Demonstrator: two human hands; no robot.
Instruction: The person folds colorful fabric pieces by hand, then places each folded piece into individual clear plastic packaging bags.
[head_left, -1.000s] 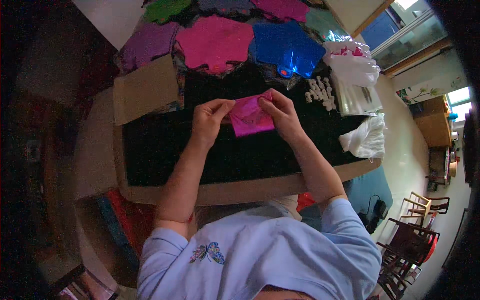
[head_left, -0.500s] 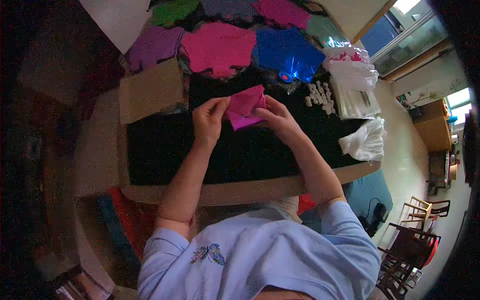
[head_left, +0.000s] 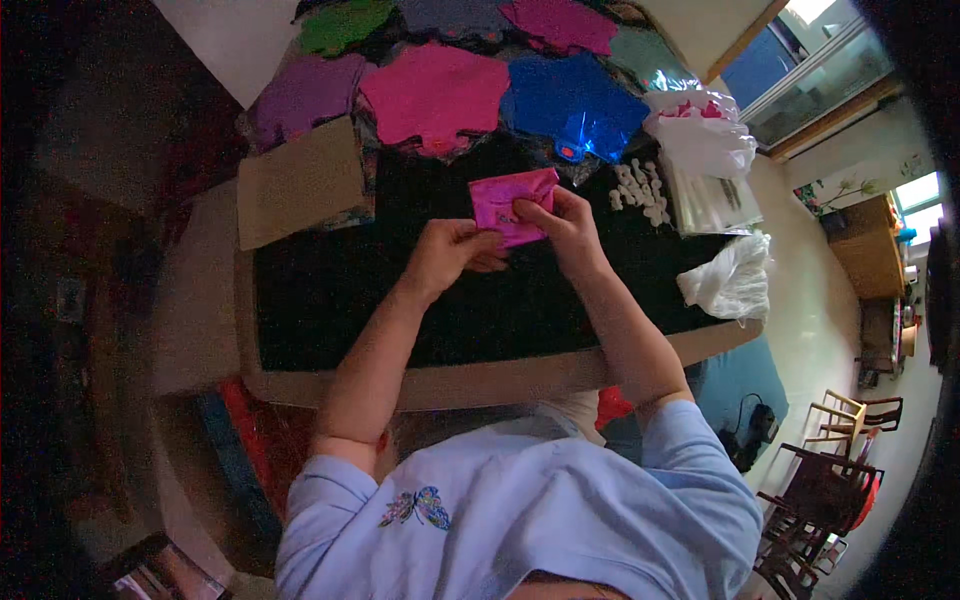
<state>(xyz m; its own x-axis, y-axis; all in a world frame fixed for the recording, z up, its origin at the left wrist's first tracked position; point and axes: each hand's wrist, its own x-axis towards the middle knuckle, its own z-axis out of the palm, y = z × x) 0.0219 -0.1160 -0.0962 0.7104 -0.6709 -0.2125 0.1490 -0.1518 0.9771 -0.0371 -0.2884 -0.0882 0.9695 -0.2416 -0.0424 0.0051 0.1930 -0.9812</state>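
Note:
Over the black tabletop, my right hand [head_left: 572,235] grips a small, flat, shiny pink packet [head_left: 492,202] by its right side. The right thumb lies across its face, and the fingers behind are hidden. Dark marks show on the packet's front. At its lower left corner is my left hand [head_left: 446,258], with bent fingers closed on the edge; part of their hold is hidden. Beyond the packet lie a folded bright pink garment [head_left: 435,95] and a blue garment [head_left: 572,100] in clear plastic.
Purple [head_left: 310,95] and green garments [head_left: 345,25] lie at the far left, above a brown cardboard sheet [head_left: 300,185]. To the right are small white pieces [head_left: 640,192], clear plastic sleeves [head_left: 715,205], a white plastic bag [head_left: 705,145] and a bunched white bundle [head_left: 730,280].
The pink packet has turned from a tilted, folded shape to a flat square facing me, slightly further right. My left hand has moved from its upper left side down to the lower left corner.

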